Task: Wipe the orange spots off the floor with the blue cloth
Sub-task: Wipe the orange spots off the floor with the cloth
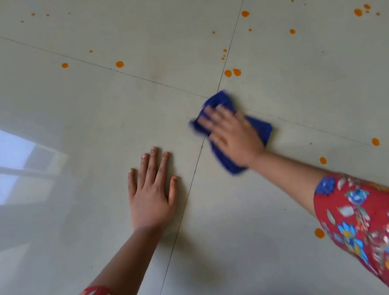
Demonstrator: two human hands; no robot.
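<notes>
my right hand (232,134) lies flat, fingers spread, pressing the blue cloth (229,162) onto the floor (302,80) at the tile joint crossing (216,93). left hand (151,194) is open, bracing nearby, holding nothing. lots of orange spots (232,72) left beyond the cloth & to its right; near side looks mostly clean, so prob early-mid.

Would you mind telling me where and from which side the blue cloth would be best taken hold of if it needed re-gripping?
Probably the free corner of the blue cloth nearest the person, approached from that near side. The cloth lies flat on the floor, bunched under the right hand, which presses on its middle; that near corner sticks out uncovered beside the wrist, so it could be pinched from above. The left hand rests flat, free to help.
</notes>
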